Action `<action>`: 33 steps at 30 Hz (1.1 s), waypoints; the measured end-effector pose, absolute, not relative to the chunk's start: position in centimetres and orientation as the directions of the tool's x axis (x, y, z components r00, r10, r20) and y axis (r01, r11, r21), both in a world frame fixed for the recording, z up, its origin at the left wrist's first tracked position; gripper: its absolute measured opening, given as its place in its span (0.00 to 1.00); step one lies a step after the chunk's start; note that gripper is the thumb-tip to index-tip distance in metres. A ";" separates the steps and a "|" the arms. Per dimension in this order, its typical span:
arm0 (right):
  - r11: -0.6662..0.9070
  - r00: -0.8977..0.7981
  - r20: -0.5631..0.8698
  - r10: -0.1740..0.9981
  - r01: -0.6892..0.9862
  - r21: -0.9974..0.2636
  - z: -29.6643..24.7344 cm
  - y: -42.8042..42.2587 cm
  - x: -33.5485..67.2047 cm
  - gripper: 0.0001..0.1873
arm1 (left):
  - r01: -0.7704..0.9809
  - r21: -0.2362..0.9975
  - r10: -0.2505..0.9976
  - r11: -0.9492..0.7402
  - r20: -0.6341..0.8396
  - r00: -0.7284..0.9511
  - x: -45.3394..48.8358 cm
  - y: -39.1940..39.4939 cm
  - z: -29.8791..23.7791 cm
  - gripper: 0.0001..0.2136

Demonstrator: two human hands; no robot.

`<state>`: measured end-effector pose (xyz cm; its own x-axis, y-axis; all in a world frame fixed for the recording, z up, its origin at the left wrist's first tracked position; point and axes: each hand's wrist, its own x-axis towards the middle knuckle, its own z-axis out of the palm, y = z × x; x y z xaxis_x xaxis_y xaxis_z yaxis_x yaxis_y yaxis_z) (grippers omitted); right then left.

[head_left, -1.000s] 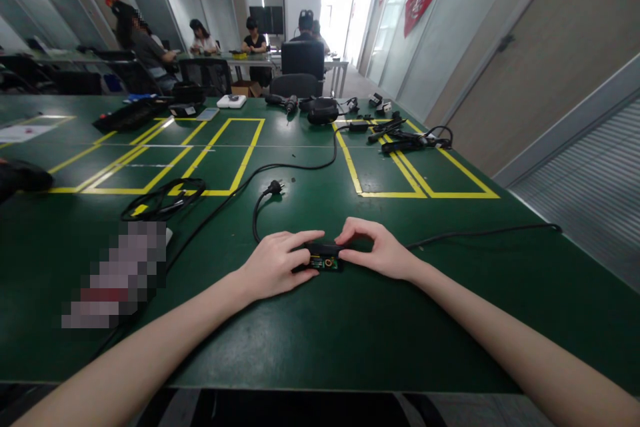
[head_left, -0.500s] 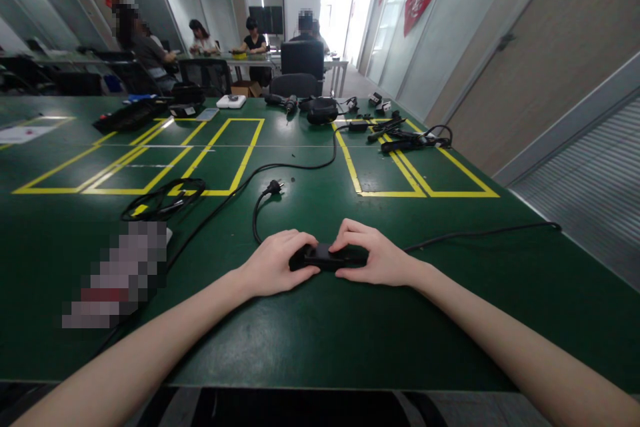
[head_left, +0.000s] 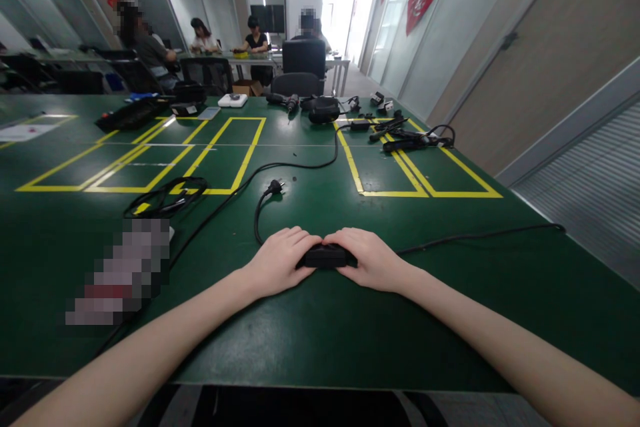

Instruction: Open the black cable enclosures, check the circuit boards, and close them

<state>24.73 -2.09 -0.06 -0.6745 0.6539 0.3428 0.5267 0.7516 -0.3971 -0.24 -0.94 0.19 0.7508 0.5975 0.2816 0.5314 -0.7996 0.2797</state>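
A black power adapter (head_left: 326, 257) rests on the green table (head_left: 310, 340), gripped from both ends. My left hand (head_left: 284, 259) is closed round its left end, the thumb along the near side. On the right end my right hand (head_left: 371, 259) is closed in the same way, fingers over the top and far edge. A short cord with a black plug (head_left: 274, 187) curves up from behind my left hand. From behind my right hand a black cable (head_left: 480, 235) runs to the table's right edge. My fingers partly cover the adapter's ends.
A coiled black cable (head_left: 165, 196) lies at left, above a pixelated item (head_left: 123, 273). Yellow tape outlines (head_left: 250, 153) mark the table. A hand drill (head_left: 286, 101), a black case (head_left: 323, 110) and tangled cables (head_left: 407, 140) lie toward the far edge. Several people sit beyond.
My right hand has shifted left along the adapter, its raised fingers lowering onto it. Both hands' fingertips are now close together, and the adapter's front face shows more.
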 end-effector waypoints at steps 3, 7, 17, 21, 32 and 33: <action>0.756 -0.680 0.339 0.650 0.534 -0.380 -0.2 -2.1 24.8 0.16 | 0.537 0.233 0.584 -0.811 0.269 0.765 -0.2 -0.9 0.2 0.13; 0.760 -0.694 0.318 0.646 0.549 -0.347 0.0 -2.1 24.8 0.13 | 0.528 0.227 0.574 -0.818 0.262 0.776 -0.3 -1.0 0.6 0.12; 0.816 -0.753 0.315 0.578 0.528 -0.235 0.8 -2.7 24.7 0.14 | 0.520 0.245 0.571 -0.818 0.248 0.782 -0.4 -1.1 1.2 0.14; 0.829 -0.754 0.347 0.558 0.529 -0.184 0.6 -2.7 24.8 0.14 | 0.500 0.218 0.545 -0.838 0.286 0.788 -0.5 -1.0 1.1 0.16; 0.844 -0.751 0.404 0.523 0.521 -0.123 0.4 -2.7 24.8 0.15 | 0.485 0.170 0.514 -0.858 0.322 0.795 -0.4 -1.1 1.4 0.20; 0.845 -0.749 0.413 0.519 0.522 -0.115 0.4 -2.7 24.8 0.15 | 0.486 0.172 0.515 -0.857 0.330 0.791 -0.4 -1.1 1.4 0.20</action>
